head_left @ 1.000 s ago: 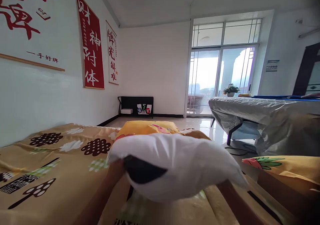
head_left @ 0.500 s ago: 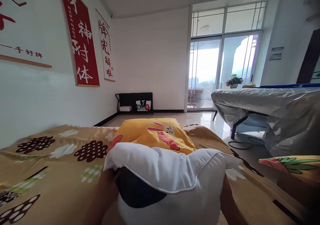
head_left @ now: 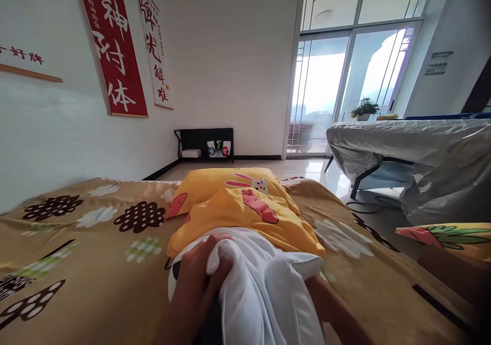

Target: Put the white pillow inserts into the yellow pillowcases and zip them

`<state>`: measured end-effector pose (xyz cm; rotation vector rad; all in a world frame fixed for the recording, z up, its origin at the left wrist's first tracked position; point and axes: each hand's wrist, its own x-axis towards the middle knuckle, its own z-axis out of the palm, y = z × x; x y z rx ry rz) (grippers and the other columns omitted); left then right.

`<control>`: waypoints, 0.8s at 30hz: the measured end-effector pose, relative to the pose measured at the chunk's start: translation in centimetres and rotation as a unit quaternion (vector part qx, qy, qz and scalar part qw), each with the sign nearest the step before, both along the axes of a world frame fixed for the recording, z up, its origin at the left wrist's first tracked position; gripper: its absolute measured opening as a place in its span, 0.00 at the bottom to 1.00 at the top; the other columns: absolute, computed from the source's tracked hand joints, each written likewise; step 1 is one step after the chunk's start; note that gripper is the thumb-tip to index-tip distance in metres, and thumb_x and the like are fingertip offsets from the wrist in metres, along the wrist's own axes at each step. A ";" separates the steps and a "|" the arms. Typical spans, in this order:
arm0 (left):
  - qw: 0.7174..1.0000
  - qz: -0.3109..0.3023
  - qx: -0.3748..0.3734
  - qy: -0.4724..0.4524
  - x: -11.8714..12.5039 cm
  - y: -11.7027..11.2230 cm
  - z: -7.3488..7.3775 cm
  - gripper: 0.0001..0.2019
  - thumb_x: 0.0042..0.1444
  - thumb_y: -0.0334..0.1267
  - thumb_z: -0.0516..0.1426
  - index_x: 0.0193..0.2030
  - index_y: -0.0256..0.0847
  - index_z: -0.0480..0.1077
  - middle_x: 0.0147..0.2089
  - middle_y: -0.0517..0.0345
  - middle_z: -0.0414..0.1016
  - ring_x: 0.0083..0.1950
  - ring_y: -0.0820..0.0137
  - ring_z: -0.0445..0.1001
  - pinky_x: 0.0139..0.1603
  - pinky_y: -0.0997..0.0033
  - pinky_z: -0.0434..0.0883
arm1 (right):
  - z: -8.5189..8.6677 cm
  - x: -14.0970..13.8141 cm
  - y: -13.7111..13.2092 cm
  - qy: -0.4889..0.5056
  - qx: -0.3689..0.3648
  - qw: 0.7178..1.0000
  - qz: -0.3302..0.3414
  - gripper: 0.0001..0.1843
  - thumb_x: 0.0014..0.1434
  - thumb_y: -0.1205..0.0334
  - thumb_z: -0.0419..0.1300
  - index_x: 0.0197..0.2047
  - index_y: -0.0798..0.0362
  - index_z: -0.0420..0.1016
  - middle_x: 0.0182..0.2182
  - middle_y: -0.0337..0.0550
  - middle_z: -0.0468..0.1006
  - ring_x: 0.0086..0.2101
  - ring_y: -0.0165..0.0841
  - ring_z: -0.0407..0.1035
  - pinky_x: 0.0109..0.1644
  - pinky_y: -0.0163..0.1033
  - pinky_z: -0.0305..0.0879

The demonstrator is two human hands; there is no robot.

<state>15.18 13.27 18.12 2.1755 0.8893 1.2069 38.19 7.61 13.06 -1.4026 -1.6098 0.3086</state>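
A puffy white pillow (head_left: pixel 245 294) with a dark patch is bunched up lengthwise between my hands. My left hand (head_left: pixel 209 266) is closed around a fold of it on the left side. On the right, my right hand (head_left: pixel 316 289) holds the pillow from behind its raised corner, which hides the fingers. The pillow's far end meets the near edge of a yellow pillowcase (head_left: pixel 218 212) printed with a carrot; whether that end is inside the case I cannot tell. Just beyond, yellow fabric with a rabbit print (head_left: pixel 207 179) lies on the bed.
A brown patterned sheet (head_left: pixel 99 263) covers the bed. Another yellow carrot-print piece (head_left: pixel 452 237) shows at the right edge. Beyond the bed stand a plastic-covered table (head_left: pixel 422 135) with a potted plant (head_left: pixel 363 111) on it, and a low black bench (head_left: pixel 194 140) by the wall.
The white pillow has been squeezed narrower and its far end brought down against the yellow pillowcase. My left hand has come into view on top of it. The view has tipped downward slightly.
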 end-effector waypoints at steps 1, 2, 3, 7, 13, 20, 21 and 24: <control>0.999 -0.007 0.007 0.050 0.7 0.1 0.0 0.24 0.60 0.57 0.44 0.40 0.41 0.73 0.34 0.53 0.76 0.36 0.65 0.71 0.39 0.69 0.67 | 0.0 -0.7 0.1 -0.017 -0.022 1.000 0.011 0.20 0.52 0.43 0.57 0.25 0.51 0.74 0.25 0.47 0.76 0.29 0.37 0.68 0.39 0.43 0.71; 0.994 -0.005 0.012 0.108 1.2 0.4 -0.1 0.22 0.61 0.54 0.45 0.39 0.42 0.73 0.32 0.55 0.75 0.34 0.66 0.70 0.37 0.71 0.65 | 0.0 -1.3 0.3 -0.035 -0.037 0.999 0.005 0.20 0.53 0.43 0.56 0.23 0.51 0.72 0.25 0.47 0.76 0.28 0.36 0.67 0.37 0.42 0.70; 0.986 0.000 0.014 0.167 1.6 0.8 -0.3 0.21 0.61 0.52 0.44 0.38 0.42 0.73 0.30 0.55 0.75 0.32 0.67 0.70 0.35 0.72 0.64 | -0.1 -1.9 0.4 -0.050 -0.042 0.998 -0.014 0.21 0.54 0.44 0.55 0.20 0.51 0.70 0.24 0.46 0.75 0.27 0.35 0.66 0.34 0.40 0.69; 0.940 -0.012 -0.013 0.340 1.9 2.2 -0.4 0.19 0.60 0.44 0.44 0.48 0.41 0.73 0.35 0.51 0.77 0.36 0.63 0.73 0.36 0.70 0.64 | -0.2 -3.2 0.7 -0.104 0.009 0.993 -0.053 0.27 0.61 0.48 0.49 0.14 0.51 0.58 0.15 0.40 0.66 0.20 0.29 0.57 0.26 0.35 0.57; 0.915 -0.096 0.028 0.391 1.5 -0.5 0.4 0.15 0.56 0.31 0.47 0.45 0.43 0.72 0.41 0.54 0.77 0.43 0.61 0.74 0.44 0.64 0.66 | 0.8 -4.3 -0.7 -0.160 0.131 0.978 -0.035 0.27 0.67 0.52 0.47 0.19 0.53 0.65 0.20 0.40 0.71 0.25 0.29 0.62 0.33 0.35 0.57; 0.907 -0.133 0.229 0.328 -3.0 -2.3 -2.0 0.11 0.58 0.29 0.48 0.33 0.40 0.71 0.32 0.52 0.74 0.33 0.65 0.71 0.35 0.68 0.66 | 0.8 -3.8 -1.5 -0.161 0.025 0.987 0.014 0.35 0.65 0.38 0.39 0.18 0.52 0.65 0.19 0.41 0.72 0.25 0.29 0.66 0.33 0.34 0.61; 0.917 -0.173 0.212 0.290 -3.9 -1.7 -1.6 0.12 0.60 0.31 0.48 0.33 0.40 0.71 0.32 0.54 0.74 0.33 0.67 0.71 0.35 0.71 0.66 | 0.9 -3.8 -1.4 -0.157 0.008 0.987 0.018 0.36 0.64 0.36 0.38 0.18 0.52 0.65 0.19 0.41 0.72 0.25 0.29 0.66 0.33 0.34 0.62; 0.909 -0.347 0.032 0.230 -5.9 0.8 0.7 0.15 0.63 0.42 0.49 0.38 0.41 0.76 0.35 0.53 0.76 0.35 0.71 0.73 0.36 0.77 0.67 | 0.9 -3.9 -1.4 -0.144 -0.039 0.988 0.026 0.38 0.62 0.32 0.36 0.17 0.53 0.64 0.18 0.40 0.71 0.23 0.29 0.64 0.34 0.36 0.62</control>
